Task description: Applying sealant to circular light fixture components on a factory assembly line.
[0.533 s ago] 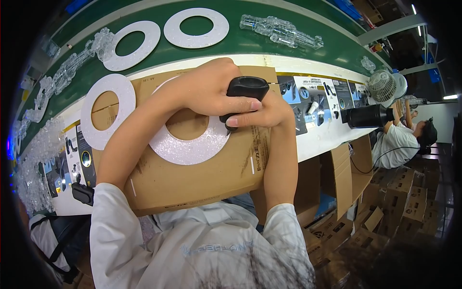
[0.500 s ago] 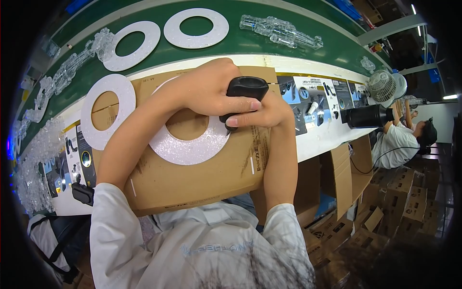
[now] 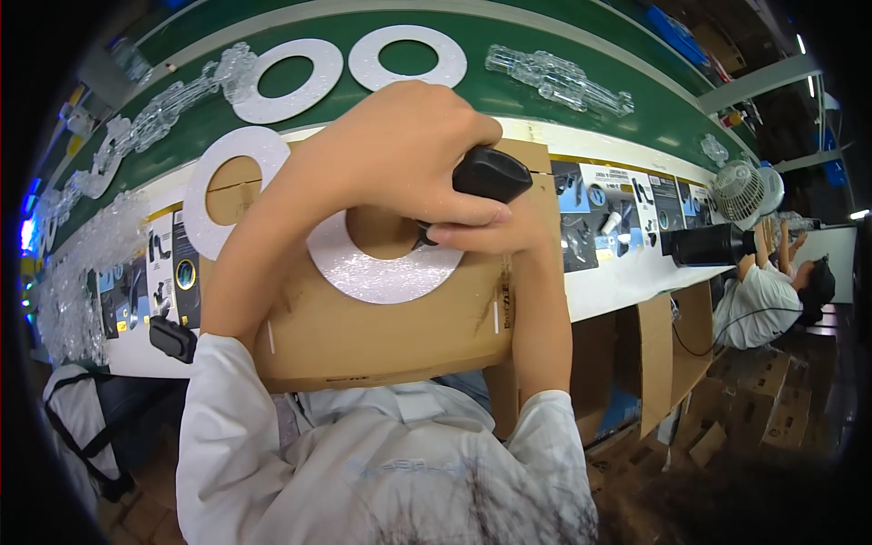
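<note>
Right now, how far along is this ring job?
Done: two white rings lie on the green belt. In hand: both hands, left and right, grip a black tool over a ring on the cardboard box. Left: another ring sits at the box's far-left corner.

A long green conveyor belt [image 3: 509,86] runs behind the white bench [image 3: 618,286]; cardboard boxes [image 3: 772,413] crowd the floor at right.

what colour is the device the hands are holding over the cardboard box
Black. The device shows best in the head view, gripped between both hands.
</note>
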A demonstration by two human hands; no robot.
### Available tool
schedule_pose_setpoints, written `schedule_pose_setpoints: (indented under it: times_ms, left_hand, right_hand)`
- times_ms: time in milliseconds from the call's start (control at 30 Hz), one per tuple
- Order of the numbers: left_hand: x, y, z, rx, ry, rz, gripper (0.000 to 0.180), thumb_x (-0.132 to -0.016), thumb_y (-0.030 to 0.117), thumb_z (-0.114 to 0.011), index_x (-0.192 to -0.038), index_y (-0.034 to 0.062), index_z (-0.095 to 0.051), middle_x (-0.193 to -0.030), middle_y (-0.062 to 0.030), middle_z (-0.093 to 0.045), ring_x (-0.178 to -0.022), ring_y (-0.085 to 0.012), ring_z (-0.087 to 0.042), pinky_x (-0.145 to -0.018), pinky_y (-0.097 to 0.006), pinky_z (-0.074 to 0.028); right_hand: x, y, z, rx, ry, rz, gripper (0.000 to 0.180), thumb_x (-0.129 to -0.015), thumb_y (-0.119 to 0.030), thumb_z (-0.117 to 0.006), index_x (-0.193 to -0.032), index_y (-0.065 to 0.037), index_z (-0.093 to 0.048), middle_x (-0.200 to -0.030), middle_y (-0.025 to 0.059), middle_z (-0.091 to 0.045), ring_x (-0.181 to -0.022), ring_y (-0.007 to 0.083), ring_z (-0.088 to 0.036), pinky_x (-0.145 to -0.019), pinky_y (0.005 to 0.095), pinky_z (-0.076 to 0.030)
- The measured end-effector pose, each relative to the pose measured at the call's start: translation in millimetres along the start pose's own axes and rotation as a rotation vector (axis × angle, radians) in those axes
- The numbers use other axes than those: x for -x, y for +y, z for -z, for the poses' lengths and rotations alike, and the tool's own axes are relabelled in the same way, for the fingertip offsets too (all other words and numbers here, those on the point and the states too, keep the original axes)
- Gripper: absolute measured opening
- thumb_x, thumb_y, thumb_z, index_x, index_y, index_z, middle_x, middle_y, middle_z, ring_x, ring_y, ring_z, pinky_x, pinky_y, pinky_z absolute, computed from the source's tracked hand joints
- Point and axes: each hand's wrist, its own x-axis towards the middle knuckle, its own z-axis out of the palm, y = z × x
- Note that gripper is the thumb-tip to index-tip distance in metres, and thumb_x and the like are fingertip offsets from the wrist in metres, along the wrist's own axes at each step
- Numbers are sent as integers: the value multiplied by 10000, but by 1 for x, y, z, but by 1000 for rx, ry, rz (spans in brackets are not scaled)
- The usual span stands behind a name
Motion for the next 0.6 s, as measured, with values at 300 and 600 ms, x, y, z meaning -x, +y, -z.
schedule_pose_setpoints:
  times_ms: [300, 600]
  left_hand:
    - [36, 11, 14, 187, -243, 83, 497, -740, 456, -672, -521, 18, -585, -476, -163, -530, -450, -344, -542, -455, -400, -436]
    - [38, 5, 3, 245, -159, -55, 448, -769, 367, -714, -514, 31, -563, -453, -129, -493, -414, -318, -479, -427, -382, -365]
  right_hand:
    - [-3, -7, -36, 187, 11, 78, 380, -661, -207, -890, -954, -76, -686, -876, 85, -709, -793, 218, -692, -698, 340, -536]
    - [-5, -10, -33, 214, -23, 126, 321, -660, -176, -874, -889, -58, -682, -793, 83, -703, -701, 204, -675, -643, 310, -514]
